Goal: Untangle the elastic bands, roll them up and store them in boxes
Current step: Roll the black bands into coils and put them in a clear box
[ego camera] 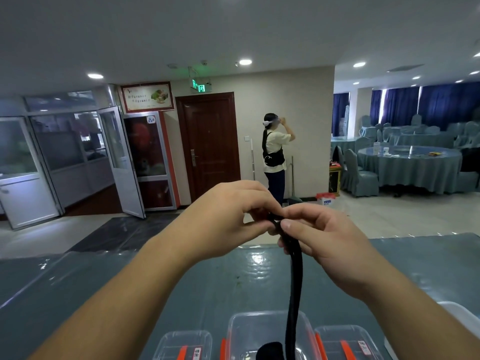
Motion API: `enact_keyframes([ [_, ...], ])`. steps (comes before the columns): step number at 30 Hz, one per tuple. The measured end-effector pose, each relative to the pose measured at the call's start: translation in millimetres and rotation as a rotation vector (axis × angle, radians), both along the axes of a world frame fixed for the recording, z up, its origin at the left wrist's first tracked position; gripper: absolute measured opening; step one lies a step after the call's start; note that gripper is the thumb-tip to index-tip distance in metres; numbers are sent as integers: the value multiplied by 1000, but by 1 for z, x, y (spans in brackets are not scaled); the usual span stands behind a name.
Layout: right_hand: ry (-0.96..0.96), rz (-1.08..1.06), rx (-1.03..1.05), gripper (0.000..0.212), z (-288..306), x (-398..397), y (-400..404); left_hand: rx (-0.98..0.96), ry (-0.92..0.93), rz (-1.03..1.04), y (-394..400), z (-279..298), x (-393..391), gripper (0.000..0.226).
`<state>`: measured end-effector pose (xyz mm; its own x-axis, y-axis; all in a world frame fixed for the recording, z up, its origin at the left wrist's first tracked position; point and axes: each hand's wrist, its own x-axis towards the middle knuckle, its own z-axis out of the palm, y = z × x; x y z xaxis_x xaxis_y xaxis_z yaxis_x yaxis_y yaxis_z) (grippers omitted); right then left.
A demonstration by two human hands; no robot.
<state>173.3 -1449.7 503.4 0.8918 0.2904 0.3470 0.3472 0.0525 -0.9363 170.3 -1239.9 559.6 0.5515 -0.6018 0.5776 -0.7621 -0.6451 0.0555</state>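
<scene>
A black elastic band [294, 276] hangs from both my hands, raised above the table. My left hand [228, 216] pinches its top end, fingers curled round it. My right hand [317, 229] pinches the band just beside the left, thumb on top. The band drops straight down into a clear plastic box [241, 331] with orange clips at the bottom middle, where a dark rolled band [270, 350] lies. A clear lid or box [181, 344] sits to its left and another [345, 341] to its right.
The table has a grey-blue cover [202, 294]. A white object [459, 315] pokes in at the right edge. Across the room a person [274, 154] stands by a wall, next to a dark door [210, 144]. Covered round tables [410, 167] stand at the right.
</scene>
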Motion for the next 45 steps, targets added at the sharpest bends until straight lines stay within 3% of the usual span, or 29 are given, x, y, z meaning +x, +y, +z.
enact_keyframes([
  [3,-30,-5,-44,17,6,0,-1,-18,-72,27,-2,0,2,14],
  [7,-33,-19,-43,18,11,-3,-4,-178,-200,82,-2,-7,4,15],
  [14,-37,-128,232,18,8,-2,7,-537,-262,85,-31,-35,0,14],
  [20,62,-74,408,24,16,-3,5,-459,-182,5,-27,-33,0,21],
  [23,111,-30,342,29,17,-2,-1,-448,-88,-49,-19,-25,3,20],
  [27,142,32,201,29,22,-3,-9,-282,147,-56,-8,-13,1,45],
  [30,137,70,112,28,25,-5,-13,-174,81,-65,-10,-15,1,39],
  [33,153,82,141,28,24,-8,-12,-267,-1,-58,-13,-21,3,29],
  [40,202,48,503,31,13,-14,-1,-564,-155,-68,-28,-38,1,13],
  [45,86,-65,441,37,12,-14,-2,-544,-136,0,-42,-41,-1,14],
])
